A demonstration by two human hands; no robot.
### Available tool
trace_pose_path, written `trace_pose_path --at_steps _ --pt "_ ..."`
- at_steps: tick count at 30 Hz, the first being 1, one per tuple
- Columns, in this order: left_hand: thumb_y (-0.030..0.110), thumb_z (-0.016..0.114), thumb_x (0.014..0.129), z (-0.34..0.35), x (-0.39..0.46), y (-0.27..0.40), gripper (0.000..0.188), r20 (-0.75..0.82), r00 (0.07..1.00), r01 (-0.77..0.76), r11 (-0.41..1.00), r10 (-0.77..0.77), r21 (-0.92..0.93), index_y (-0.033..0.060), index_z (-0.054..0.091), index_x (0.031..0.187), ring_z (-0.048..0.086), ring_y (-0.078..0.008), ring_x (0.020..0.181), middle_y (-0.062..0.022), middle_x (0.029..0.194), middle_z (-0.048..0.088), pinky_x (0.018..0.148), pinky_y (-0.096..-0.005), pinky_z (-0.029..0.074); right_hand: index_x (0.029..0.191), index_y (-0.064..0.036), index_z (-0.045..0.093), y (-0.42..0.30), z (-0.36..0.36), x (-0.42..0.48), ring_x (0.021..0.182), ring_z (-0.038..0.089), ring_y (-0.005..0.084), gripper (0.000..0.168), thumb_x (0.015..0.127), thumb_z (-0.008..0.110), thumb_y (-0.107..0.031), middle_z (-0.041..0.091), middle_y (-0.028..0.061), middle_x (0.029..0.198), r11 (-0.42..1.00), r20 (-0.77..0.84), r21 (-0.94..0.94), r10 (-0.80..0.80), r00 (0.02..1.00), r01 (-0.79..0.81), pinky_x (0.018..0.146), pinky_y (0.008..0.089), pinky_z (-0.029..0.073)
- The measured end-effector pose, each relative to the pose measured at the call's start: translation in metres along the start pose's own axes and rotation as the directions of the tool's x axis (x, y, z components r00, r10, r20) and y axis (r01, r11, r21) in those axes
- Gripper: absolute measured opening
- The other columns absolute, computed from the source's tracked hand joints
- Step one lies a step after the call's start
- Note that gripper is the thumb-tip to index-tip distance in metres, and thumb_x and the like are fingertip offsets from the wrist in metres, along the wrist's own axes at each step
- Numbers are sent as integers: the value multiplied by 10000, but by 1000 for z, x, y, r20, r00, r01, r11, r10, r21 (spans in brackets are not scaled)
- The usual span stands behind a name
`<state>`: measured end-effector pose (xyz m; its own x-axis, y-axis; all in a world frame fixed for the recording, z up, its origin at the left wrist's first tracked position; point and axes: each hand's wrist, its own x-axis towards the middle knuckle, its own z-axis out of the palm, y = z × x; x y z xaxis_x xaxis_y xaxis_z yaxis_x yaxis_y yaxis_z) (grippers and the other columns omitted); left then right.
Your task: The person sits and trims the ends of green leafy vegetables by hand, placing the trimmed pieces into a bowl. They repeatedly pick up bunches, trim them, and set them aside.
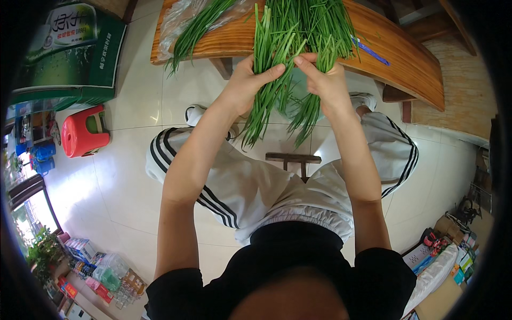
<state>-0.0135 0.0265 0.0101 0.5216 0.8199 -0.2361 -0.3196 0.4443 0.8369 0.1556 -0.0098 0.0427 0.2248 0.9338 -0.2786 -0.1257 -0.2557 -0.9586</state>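
Observation:
My left hand (pixel 249 86) grips a bunch of garlic chives (pixel 266 100), pale stem ends up and green tips hanging down. Its thumb lies across the stems. In my right hand (pixel 330 82) is a smaller bunch of chives (pixel 307 116), also hanging tips down. The right thumb and forefinger meet at stems near the left bunch; which stems they pinch is hard to tell. Beyond both hands, a large heap of chives (pixel 308 20) covers the middle of the wooden table (pixel 400 74). Another bundle of chives (pixel 196 30) lies on a clear plastic bag (pixel 170 28) at left, tips drooping over the edge.
A blue strip (pixel 374 53) lies on the table, right of the heap. Below the hands a translucent green bag (pixel 298 94) is partly hidden. A red plastic stool (pixel 82 134) stands left, near a green drinks cabinet (pixel 76 48). Boxes and bottles (pixel 110 276) crowd the lower left.

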Motion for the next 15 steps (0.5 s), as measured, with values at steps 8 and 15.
trace_pose_path --at_steps 8,15 --pt "172 636 862 -1 1 3 282 -52 998 42 999 -43 -6 30 570 1097 580 -133 908 -44 1010 617 775 -298 481 892 -18 626 1 -3 0 438 308 36 159 827 677 -153 422 -62 555 999 8 32 34 999 -34 403 217 226" --pt "162 637 858 1 0 3 278 82 996 27 999 -25 -23 20 584 1092 583 -135 911 -48 1019 622 783 -305 475 894 -18 632 1 -2 0 508 407 40 144 797 686 -109 552 -18 689 999 15 -52 15 1000 -14 434 205 291"
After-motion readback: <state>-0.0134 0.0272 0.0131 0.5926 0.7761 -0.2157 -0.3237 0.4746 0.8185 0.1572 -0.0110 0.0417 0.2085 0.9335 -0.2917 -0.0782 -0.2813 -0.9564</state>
